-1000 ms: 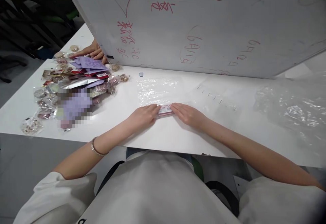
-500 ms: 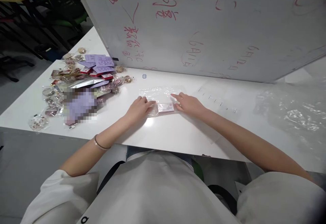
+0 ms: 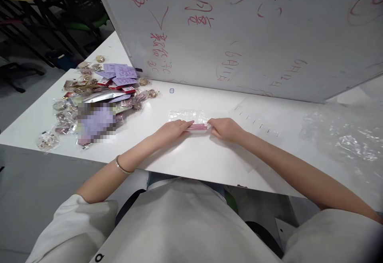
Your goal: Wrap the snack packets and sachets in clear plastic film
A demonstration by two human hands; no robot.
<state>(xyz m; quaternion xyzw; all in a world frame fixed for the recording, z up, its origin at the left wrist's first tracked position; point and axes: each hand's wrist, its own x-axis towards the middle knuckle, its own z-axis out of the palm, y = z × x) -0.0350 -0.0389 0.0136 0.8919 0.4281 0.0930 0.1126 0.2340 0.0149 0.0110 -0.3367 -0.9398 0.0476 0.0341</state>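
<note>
A small flat pink-and-white packet [image 3: 198,127] is wrapped in clear plastic film [image 3: 185,115], part of which lies spread behind it on the white table. At its left end my left hand [image 3: 173,129] is closed, thumb and fingers gripping the wrapped packet. My right hand [image 3: 225,129] pinches the opposite end, its fingers curled under. The packet's long pink side faces me, and both ends are hidden by fingers.
Wrapped snacks and purple sachets [image 3: 125,71] form a heap on the left of the table [image 3: 143,155]. A whiteboard [image 3: 239,32] with red writing stands along the back. Crumpled clear plastic [image 3: 353,143] covers the right side. A small blue-edged label [image 3: 171,91] lies near the board.
The packet has been turned over with the film, from its printed white face to a pink side. Both hands have closed on its ends, where fingers were spread before.
</note>
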